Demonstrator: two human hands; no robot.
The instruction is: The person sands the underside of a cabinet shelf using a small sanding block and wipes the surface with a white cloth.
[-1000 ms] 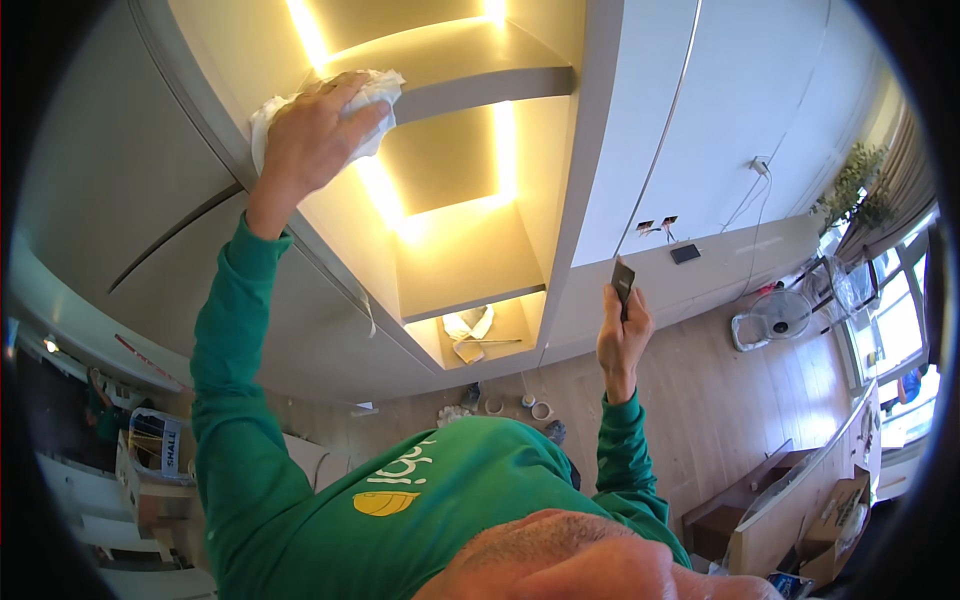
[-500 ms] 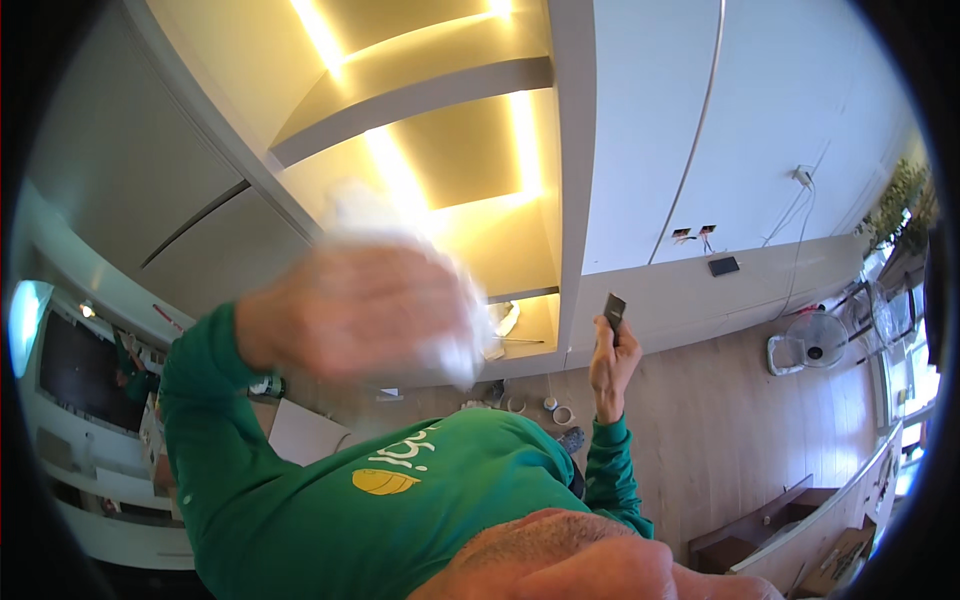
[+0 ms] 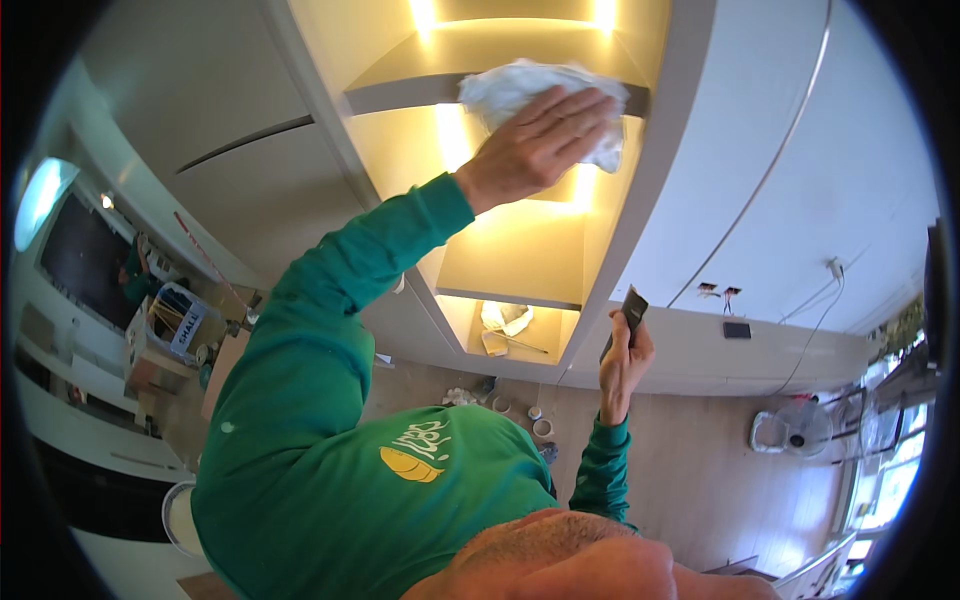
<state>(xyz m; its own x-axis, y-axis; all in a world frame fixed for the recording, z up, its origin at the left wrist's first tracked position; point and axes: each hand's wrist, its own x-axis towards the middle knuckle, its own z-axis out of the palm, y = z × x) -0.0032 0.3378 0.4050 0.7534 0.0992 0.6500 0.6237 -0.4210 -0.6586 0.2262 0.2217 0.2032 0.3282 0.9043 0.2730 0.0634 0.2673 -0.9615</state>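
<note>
High at the lit shelf unit, my left hand (image 3: 535, 150) presses a crumpled white cloth (image 3: 505, 84) against the front edge of a shelf board (image 3: 400, 95). Its fingers lie over the cloth, which spreads beyond them on both sides. Lower and to the right, my right hand (image 3: 624, 365) is closed around a dark flat tool (image 3: 634, 307) with a slanted end that points up. The exact kind of that tool cannot be made out.
In the lowest compartment lies a white and yellowish bundle (image 3: 506, 320). Rolls of tape (image 3: 542, 428) are on the floor below. Open wall sockets with wires (image 3: 733, 293) and a fan (image 3: 797, 438) are to the right. A box of tools (image 3: 175, 322) stands at left.
My left hand has moved right and upward with the cloth, onto the shelf edge. The right hand still holds the dark tool, and the view has shifted.
</note>
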